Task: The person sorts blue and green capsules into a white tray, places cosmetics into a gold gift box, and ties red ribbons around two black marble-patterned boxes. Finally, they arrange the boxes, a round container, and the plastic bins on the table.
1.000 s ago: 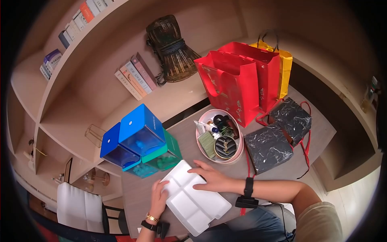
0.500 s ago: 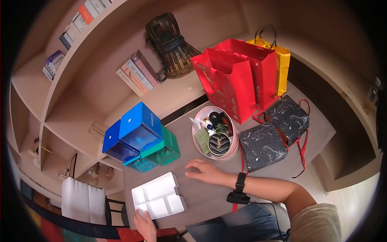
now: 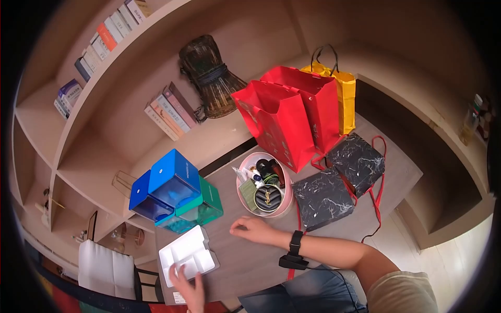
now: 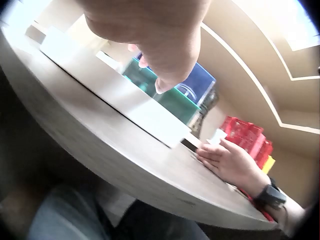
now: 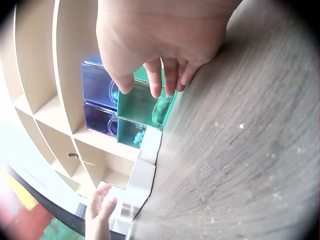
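A white compartment tray [image 3: 182,244] lies on the left part of the table, in front of the stacked drawer boxes. My left hand [image 3: 189,293] is at its near edge with fingers spread; in the head view the fingertips overlap the tray's rim. The left wrist view shows that hand [image 4: 150,37] above the tray's long side [image 4: 117,100], its fingers loose. My right hand [image 3: 257,230] hovers low over the tabletop, right of the tray, with relaxed fingers and nothing in them. In the right wrist view, the right hand's fingers [image 5: 170,75] hang down loosely.
Blue and green drawer boxes [image 3: 175,180] stand behind the tray. A pink oval box [image 3: 284,208] holds cosmetics. To its right are black marbled boxes [image 3: 323,198] with red ribbons. Red paper bags [image 3: 282,125] and a yellow bag [image 3: 345,99] stand at the back.
The white tray, first held by both hands in the middle, has been set down at the table's left. My right hand has let go of it. The left hand's fingers have spread over its near edge.
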Demonstrator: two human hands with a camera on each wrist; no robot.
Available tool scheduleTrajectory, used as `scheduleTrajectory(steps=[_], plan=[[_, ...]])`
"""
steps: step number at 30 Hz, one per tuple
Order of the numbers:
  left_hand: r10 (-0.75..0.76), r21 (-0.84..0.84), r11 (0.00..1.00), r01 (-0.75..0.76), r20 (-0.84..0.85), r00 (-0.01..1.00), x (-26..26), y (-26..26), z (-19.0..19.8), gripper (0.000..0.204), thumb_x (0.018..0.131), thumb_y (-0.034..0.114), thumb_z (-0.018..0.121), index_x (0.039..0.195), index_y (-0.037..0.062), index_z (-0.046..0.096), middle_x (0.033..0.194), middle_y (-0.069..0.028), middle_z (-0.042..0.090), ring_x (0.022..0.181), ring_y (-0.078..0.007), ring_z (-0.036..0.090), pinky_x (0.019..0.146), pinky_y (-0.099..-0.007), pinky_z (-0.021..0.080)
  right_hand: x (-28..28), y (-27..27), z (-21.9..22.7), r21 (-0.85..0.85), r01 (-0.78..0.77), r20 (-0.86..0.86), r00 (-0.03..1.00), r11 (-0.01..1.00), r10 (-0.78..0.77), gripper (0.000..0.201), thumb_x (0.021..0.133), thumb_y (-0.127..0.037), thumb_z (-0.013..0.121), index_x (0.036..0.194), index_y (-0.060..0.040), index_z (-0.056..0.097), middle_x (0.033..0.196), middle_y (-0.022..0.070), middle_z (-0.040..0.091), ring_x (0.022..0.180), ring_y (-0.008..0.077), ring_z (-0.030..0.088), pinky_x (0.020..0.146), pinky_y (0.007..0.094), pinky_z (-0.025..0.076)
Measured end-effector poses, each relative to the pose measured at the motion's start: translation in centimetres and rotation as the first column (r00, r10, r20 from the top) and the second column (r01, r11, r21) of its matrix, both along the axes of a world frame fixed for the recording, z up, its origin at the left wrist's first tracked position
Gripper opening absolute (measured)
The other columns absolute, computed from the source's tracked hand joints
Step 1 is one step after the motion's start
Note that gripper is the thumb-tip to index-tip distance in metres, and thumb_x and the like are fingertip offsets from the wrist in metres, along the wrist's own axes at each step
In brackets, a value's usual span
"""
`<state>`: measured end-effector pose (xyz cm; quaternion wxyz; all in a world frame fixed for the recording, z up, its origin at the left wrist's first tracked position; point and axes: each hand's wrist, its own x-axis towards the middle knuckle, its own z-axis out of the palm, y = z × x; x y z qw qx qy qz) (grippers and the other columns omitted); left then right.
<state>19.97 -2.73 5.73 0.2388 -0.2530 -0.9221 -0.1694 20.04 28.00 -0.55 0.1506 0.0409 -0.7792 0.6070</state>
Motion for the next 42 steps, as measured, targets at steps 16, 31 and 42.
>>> scheduleTrajectory(steps=[16,31,42], plan=[[-0.812,0.874,0.478,-0.083,0.476,0.337,-4.6,18.9,-6.2,0.015,0.097,0.013,0.051,0.092,0.0019,0.060,0.080,-0.0027,0.059,0.075,-0.0109,0.055,0.068,-0.0251,0.043,0.9,0.6,2.0,-0.501,-0.054,0.269,0.939,0.864,0.215,0.044,0.102,-0.040,0.048,0.127,-0.0046,0.056,0.102,0.0037,0.059,0.092,0.0101,0.055,0.083,0.0232,0.045],[-0.822,0.801,0.520,0.297,0.563,-0.081,-4.9,16.1,-7.4,0.016,0.085,0.011,0.064,0.073,0.0020,0.062,0.065,0.0041,0.053,0.064,-0.0038,0.049,0.055,-0.0264,0.038,0.9,1.0,2.4,-0.554,-0.418,0.247,0.743,0.720,0.622,0.031,0.100,-0.022,0.050,0.120,-0.0003,0.062,0.115,0.0060,0.062,0.106,0.0106,0.056,0.092,0.0248,0.044],[-0.865,0.861,0.502,0.083,0.499,0.053,-3.9,16.2,-8.9,0.013,0.080,0.014,0.074,0.089,0.0049,0.072,0.081,-0.0043,0.068,0.083,-0.0125,0.064,0.076,-0.0291,0.052,0.9,0.5,3.5,-0.588,-0.331,0.190,0.831,0.738,0.523,0.024,0.096,-0.023,0.057,0.104,-0.0018,0.066,0.096,0.0043,0.066,0.093,0.0120,0.061,0.083,0.0245,0.049]])
